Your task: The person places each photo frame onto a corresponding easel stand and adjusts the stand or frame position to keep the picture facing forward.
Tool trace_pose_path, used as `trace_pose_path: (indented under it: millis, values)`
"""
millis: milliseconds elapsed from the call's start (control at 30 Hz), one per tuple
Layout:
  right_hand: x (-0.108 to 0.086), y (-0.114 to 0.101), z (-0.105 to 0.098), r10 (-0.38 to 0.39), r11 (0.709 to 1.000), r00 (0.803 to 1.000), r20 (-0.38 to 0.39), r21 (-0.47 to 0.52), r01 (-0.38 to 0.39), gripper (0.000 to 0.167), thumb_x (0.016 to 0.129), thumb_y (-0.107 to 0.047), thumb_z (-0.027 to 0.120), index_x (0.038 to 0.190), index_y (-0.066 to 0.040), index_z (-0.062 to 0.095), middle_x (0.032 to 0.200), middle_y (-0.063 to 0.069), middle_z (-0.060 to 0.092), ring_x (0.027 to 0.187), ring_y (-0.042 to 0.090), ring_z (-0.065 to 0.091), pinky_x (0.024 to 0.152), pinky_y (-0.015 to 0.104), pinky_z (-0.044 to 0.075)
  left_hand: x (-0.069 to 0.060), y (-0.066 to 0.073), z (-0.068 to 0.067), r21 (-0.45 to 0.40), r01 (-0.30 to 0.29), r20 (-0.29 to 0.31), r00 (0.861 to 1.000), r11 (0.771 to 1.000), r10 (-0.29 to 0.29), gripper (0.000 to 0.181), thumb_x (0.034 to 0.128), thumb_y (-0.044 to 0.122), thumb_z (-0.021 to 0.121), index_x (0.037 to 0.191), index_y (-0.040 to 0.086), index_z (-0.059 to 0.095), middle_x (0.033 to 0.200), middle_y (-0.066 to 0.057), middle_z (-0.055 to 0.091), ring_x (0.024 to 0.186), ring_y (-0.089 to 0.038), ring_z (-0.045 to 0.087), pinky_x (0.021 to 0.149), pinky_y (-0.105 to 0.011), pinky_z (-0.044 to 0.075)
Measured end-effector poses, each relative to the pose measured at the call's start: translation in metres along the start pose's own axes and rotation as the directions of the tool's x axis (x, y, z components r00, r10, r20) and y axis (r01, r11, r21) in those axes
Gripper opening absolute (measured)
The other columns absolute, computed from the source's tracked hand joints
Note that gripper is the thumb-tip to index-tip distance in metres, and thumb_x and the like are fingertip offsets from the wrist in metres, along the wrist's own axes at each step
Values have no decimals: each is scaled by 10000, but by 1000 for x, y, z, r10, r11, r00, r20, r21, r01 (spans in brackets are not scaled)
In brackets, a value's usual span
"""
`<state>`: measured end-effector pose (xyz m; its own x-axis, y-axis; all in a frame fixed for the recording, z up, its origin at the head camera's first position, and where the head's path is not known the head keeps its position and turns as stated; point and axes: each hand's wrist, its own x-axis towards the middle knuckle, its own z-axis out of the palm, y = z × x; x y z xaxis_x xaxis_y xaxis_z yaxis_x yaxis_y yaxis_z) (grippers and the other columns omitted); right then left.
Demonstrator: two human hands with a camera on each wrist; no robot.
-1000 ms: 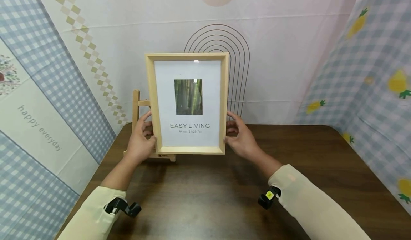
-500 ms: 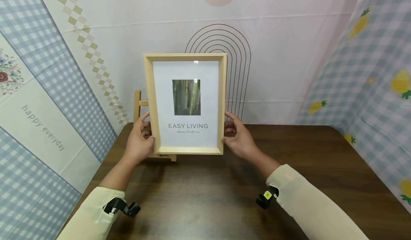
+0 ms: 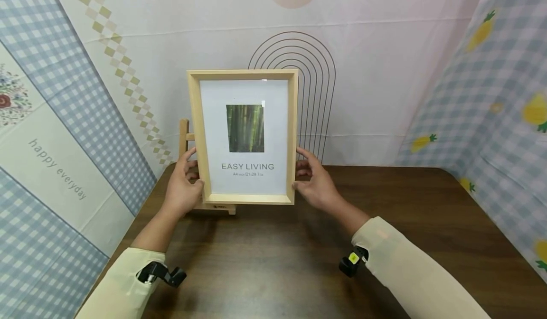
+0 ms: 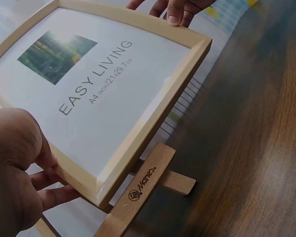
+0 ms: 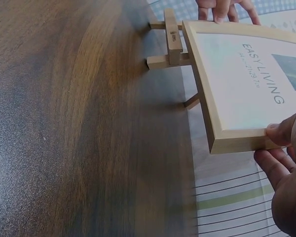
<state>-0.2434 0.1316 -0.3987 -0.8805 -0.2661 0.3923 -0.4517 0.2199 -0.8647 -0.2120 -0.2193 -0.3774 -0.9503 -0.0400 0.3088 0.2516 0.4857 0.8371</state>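
Note:
Upright between both hands is a picture frame (image 3: 245,199) of pale wood, with a white sheet reading EASY LIVING and a bamboo picture. My left hand (image 3: 183,188) grips its left side low down, thumb at the front and fingers behind. On the opposite side my right hand (image 3: 318,183) holds the edge the same way. Behind the frame stands a small wooden easel (image 3: 183,136), mostly hidden. Its ledge (image 4: 143,185) shows in the left wrist view just beyond the frame's lower edge; I cannot tell whether they touch.
A dark brown wooden table (image 3: 273,262) carries the easel near its back edge. Behind it hangs a white patterned cloth (image 3: 367,86). Blue checked cloths line the left (image 3: 77,72) and the right (image 3: 504,119).
The picture frame has shifted a little to the left, both hands moving along with it and keeping their hold. The easel has stayed in place; the head view has turned slightly.

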Motion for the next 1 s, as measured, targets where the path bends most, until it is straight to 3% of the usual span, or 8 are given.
trace_pose_path:
  millis: [300, 467, 733, 1000]
  values:
    - [2, 0, 5, -6, 1000, 1000, 2, -7, 6, 977, 802, 225, 689, 1597, -201, 314, 1233, 175, 553, 1062, 327, 608, 830, 332, 596, 0, 0, -4, -17, 15, -11, 1000, 1000, -15, 881, 913, -154, 480, 1642, 263, 215, 1490, -257, 415, 1147, -431, 534, 580, -269, 491]
    - [3, -1, 8, -23, 1000, 1000, 3, -5, 23, 980, 793, 232, 686, 1598, -183, 311, 1239, 188, 553, 1064, 337, 607, 823, 351, 597, 0, -1, -7, -14, 20, -14, 1000, 1000, -21, 893, 917, -151, 477, 1643, 292, 207, 1490, -248, 404, 1157, -421, 532, 667, -279, 517]
    - [5, -3, 13, -27, 1000, 1000, 13, -6, 27, 965, 812, 220, 684, 1602, -186, 305, 1246, 192, 554, 1077, 337, 612, 836, 342, 594, -2, 1, -11, -6, 16, -28, 999, 1000, -16, 911, 911, -160, 486, 1647, 287, 190, 1509, -254, 397, 1175, -424, 524, 832, -417, 502]
    - [6, -5, 16, -18, 1000, 1000, 14, 11, 18, 968, 825, 216, 680, 1611, -193, 290, 1278, 222, 542, 1106, 369, 603, 873, 376, 587, -1, -1, -15, -2, 6, -37, 999, 1000, -6, 918, 891, -168, 469, 1649, 264, 183, 1503, -269, 393, 1169, -426, 528, 887, -491, 488]
